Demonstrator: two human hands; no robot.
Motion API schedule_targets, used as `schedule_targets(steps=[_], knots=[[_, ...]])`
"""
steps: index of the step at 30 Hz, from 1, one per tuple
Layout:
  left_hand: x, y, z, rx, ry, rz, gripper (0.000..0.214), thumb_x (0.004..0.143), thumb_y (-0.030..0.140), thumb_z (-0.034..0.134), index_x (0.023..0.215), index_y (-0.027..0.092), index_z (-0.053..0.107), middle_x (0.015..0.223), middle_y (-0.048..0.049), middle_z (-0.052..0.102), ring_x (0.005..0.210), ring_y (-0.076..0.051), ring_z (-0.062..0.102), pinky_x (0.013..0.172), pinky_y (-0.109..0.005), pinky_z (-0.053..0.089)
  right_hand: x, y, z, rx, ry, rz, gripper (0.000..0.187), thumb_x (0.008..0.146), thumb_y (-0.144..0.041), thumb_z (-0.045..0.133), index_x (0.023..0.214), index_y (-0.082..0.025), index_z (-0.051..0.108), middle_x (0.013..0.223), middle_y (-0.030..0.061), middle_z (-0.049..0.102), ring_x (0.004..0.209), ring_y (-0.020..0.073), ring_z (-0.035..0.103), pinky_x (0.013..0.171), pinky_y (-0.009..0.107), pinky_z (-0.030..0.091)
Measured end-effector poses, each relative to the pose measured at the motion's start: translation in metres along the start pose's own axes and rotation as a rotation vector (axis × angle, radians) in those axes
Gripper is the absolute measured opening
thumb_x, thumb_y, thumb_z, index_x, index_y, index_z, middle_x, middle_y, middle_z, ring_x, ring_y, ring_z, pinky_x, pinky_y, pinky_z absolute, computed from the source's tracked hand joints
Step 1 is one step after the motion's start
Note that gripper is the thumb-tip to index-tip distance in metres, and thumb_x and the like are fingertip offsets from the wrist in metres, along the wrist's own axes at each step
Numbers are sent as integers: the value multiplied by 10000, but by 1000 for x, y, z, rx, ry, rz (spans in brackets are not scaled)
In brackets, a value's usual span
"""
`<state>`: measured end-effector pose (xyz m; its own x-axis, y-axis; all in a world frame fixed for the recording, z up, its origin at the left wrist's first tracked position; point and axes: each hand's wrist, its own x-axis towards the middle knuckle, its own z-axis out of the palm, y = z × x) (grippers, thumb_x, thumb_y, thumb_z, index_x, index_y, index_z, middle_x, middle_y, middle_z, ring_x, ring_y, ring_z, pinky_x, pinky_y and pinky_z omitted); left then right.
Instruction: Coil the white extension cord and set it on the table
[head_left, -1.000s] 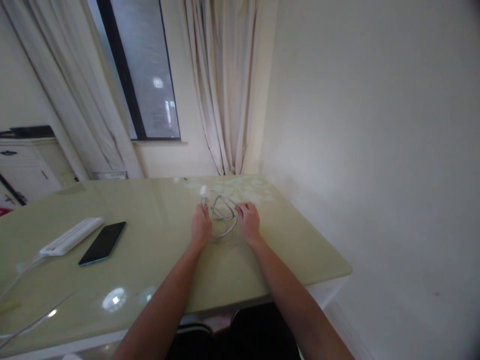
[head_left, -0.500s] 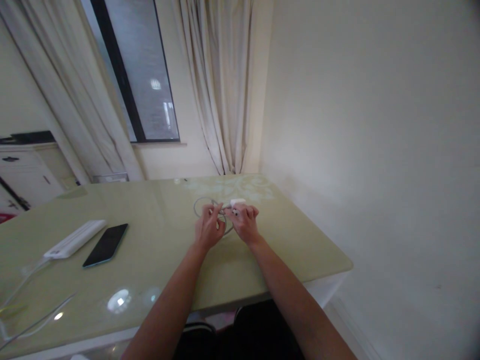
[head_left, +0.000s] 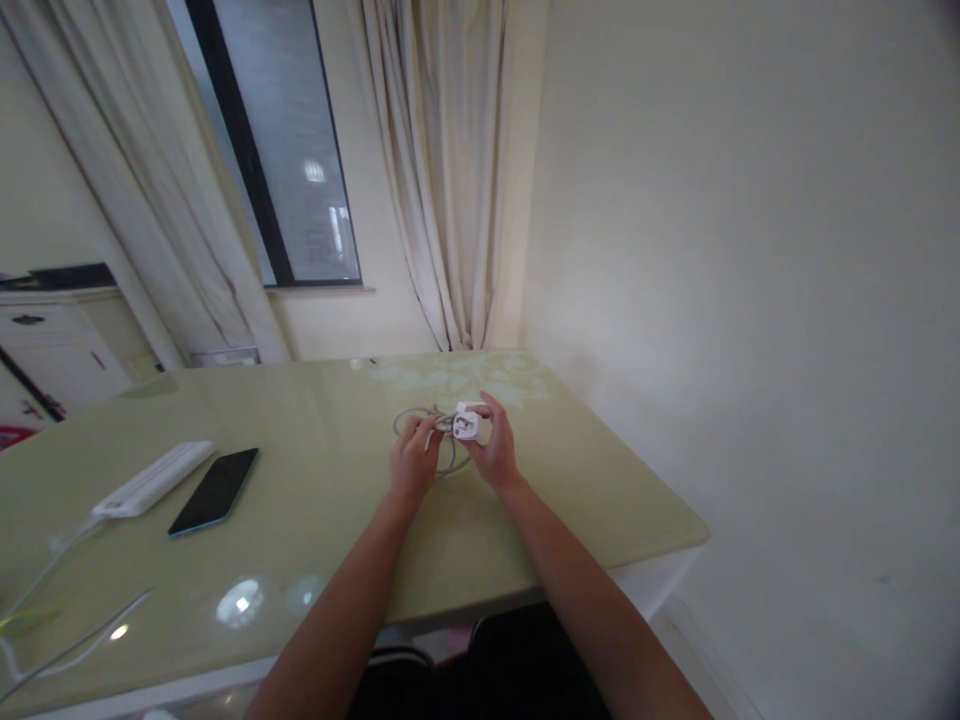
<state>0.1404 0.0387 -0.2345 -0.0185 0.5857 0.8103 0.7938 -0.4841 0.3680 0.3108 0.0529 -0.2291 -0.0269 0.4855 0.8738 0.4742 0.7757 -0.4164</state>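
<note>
Grey cable point(head_left: 444, 424): gathered in loops between both hands, over the right part of the tabletop point(head_left: 322, 480). Left hand point(head_left: 412, 460): thumb and fingers pinching the bundled strands, presumably keeping the loops from springing apart. Right hand point(head_left: 496, 450): thumb and fingers curved about the white plug point(head_left: 466, 426), gripping its sides, likely steadying the bulky end against the bundle. Second white piece just behind: too small to identify. Long white bar point(head_left: 154, 480) and dark phone point(head_left: 215, 492): side by side at left, well clear of the loops.
</note>
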Motion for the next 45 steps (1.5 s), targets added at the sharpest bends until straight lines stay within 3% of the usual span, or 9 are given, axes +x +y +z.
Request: schedule_targets(steps=[6,10,14,23,26,30,34,38,45], knots=[[0,2,-4,9,-87,65,296,1011,391,518,1091,197,727,815,-60,675,710,-175,636,668,-262,445,-1,-14,3,-163,-100,-42,242,1013,-330,555,1169,-232,712,1146,87,726,1131,249,596,1009,404,375],[-3,2,-4,-4,-126,121,263,998,352,502,1072,196,701,890,-89,714,757,-187,669,699,-269,458,-1,-15,2,-167,-184,-3,256,1026,-383,533,1025,-218,729,986,57,740,1021,215,608,999,385,325],[-5,0,1,-17,-68,44,284,977,362,517,1141,170,647,883,-100,732,782,-217,700,709,-290,480,0,-18,3,-150,-152,57,357,1025,-486,521,913,-206,712,863,43,715,936,202,604,978,374,316],[-5,-3,4,-32,-73,66,344,1033,370,406,1001,193,699,1026,-145,762,938,-252,713,832,-356,516,6,-17,3,-39,-149,202,399,1000,-517,566,1216,-215,712,860,46,745,841,193,647,990,383,368],[-5,-3,4,-58,-64,14,356,1026,376,407,991,191,709,983,-134,766,926,-247,712,835,-358,522,8,-14,4,30,-204,262,427,922,-562,657,1167,-226,756,802,45,737,767,194,644,914,370,442],[-8,-6,5,-104,-29,-3,388,1024,387,381,950,193,709,888,-118,754,865,-235,711,814,-363,532,11,-11,6,311,-273,449,425,929,-584,604,1042,-222,795,838,53,762,684,178,666,717,307,507],[-8,-7,4,-141,-18,77,390,1026,386,365,933,191,690,894,-115,746,867,-222,711,809,-360,549,13,-6,4,491,-378,582,381,866,-551,682,861,-192,808,720,33,731,645,170,662,633,270,486],[-5,-6,-3,-148,-57,227,333,1009,374,407,936,201,681,889,-116,742,865,-221,705,823,-360,552,11,-1,-1,632,-402,690,354,798,-509,761,934,-187,815,796,41,758,686,164,663,656,268,494],[-2,-2,-11,-159,-122,397,250,998,324,482,1019,188,690,941,-131,755,894,-220,710,809,-344,550,10,2,-12,545,-305,592,371,722,-446,841,989,-192,799,894,53,731,775,173,686,712,277,531]])
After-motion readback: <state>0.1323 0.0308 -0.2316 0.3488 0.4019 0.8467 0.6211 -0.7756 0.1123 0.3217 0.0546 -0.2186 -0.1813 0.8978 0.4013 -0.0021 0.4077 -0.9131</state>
